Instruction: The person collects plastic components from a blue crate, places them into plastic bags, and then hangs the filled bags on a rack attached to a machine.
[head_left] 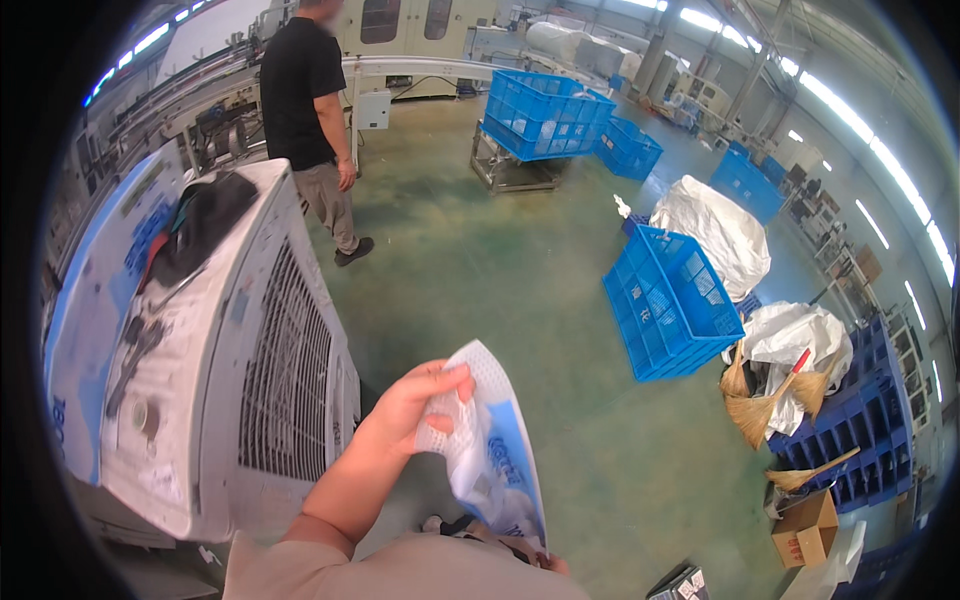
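White plastic wrapper (490, 450), left hand (420, 400)

The right hand (548, 562) is mostly hidden behind the white-and-blue plastic wrapper (487, 450) — only fingertips show.

White-and-blue plastic wrapper (487, 450), blue crates (668, 300), seemingly green floor (500, 270).

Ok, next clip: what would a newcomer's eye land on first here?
Probably the white and blue plastic pack at bottom centre, gripped at its top by the left hand. Next, the bright blue crates scattered over the green floor, and the big white louvred machine at left.
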